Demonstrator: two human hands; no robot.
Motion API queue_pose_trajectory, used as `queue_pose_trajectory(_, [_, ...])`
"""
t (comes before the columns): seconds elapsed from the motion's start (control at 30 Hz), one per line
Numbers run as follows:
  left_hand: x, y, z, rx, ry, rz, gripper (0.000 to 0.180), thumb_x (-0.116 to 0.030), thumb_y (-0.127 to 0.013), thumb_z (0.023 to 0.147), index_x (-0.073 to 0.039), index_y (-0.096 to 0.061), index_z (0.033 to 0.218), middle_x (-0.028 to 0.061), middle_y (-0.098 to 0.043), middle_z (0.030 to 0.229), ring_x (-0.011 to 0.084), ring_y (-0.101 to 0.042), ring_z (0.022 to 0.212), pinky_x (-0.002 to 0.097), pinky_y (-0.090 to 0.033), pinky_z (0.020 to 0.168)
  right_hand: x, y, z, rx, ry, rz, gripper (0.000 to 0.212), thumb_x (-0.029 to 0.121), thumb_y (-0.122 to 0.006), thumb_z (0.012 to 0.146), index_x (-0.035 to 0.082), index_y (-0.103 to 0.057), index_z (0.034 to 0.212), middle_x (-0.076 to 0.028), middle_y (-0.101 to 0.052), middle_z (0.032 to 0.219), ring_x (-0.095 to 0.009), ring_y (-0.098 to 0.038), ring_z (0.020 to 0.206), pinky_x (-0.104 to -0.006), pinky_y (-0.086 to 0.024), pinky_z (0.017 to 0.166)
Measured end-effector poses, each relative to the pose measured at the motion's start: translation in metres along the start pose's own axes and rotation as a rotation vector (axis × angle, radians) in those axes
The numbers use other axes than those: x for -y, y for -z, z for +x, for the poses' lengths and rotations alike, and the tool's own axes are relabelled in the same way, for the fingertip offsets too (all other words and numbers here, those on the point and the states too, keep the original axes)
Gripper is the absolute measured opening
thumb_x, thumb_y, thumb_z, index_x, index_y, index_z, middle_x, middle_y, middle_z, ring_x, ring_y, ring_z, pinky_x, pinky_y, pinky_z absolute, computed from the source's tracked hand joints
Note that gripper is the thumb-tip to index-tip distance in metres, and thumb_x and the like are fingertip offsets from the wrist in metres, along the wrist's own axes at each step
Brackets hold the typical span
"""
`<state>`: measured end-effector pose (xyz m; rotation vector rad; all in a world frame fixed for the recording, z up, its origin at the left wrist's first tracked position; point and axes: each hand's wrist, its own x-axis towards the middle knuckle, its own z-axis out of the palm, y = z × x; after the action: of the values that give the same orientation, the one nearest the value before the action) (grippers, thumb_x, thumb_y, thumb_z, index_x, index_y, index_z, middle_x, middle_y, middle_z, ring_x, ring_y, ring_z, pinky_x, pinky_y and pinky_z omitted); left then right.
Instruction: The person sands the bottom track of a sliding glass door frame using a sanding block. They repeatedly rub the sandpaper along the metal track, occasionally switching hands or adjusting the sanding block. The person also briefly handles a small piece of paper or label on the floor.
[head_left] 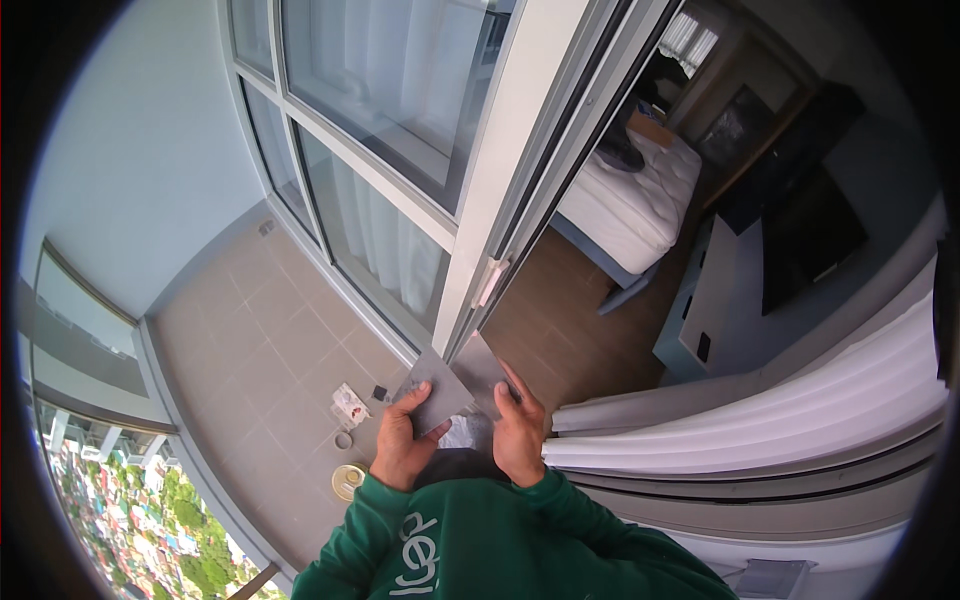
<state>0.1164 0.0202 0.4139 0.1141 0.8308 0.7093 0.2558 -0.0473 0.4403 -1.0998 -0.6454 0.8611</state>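
grey sheets (455, 380) | gripped between both hands | left (402, 440) | right (520, 432)

The tiled balcony floor (250, 340) bears a small packet (350, 404), a ring (343, 440) and a round dish (347, 481).

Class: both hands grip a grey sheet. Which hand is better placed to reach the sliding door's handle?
Probably the right hand: it holds the grey sheet directly below the door handle; the left hand sits farther away.

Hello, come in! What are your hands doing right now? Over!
Left hand and right hand each have a grip on a grey sheet, thumbs on top. Sheet held at the sliding door frame. Small round dish on the balcony floor, off to the left.
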Motion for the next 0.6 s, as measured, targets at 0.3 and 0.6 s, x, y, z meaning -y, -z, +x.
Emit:
queue_pose_trajectory(0.3, [-0.004,0.009,0.010,-0.005,-0.247,0.074,0.027,0.003,-0.071,0.079,0.005,-0.067,0.106,0.0128,-0.070,0.097,0.0258,-0.069,0.086,0.0382,-0.056,0.079,-0.011,-0.023,-0.013,0.027,-0.278,0.067,0.046,0.013,-0.053,0.102,-0.001,-0.043,0.145,-0.013,-0.052,0.138,-0.023,-0.054,0.123,-0.0420,-0.050,0.097])
queue_pose_trajectory(0.6, [-0.025,0.016,0.004,0.056,-0.338,0.129,0.023,0.009,-0.070,0.075,0.009,-0.068,0.098,0.0157,-0.071,0.093,0.0265,-0.070,0.080,0.0378,-0.057,0.077,-0.009,-0.029,-0.033,0.084,-0.257,-0.050,0.041,0.006,-0.049,0.102,-0.003,-0.045,0.142,-0.013,-0.048,0.140,-0.024,-0.056,0.118,-0.0461,-0.058,0.094])
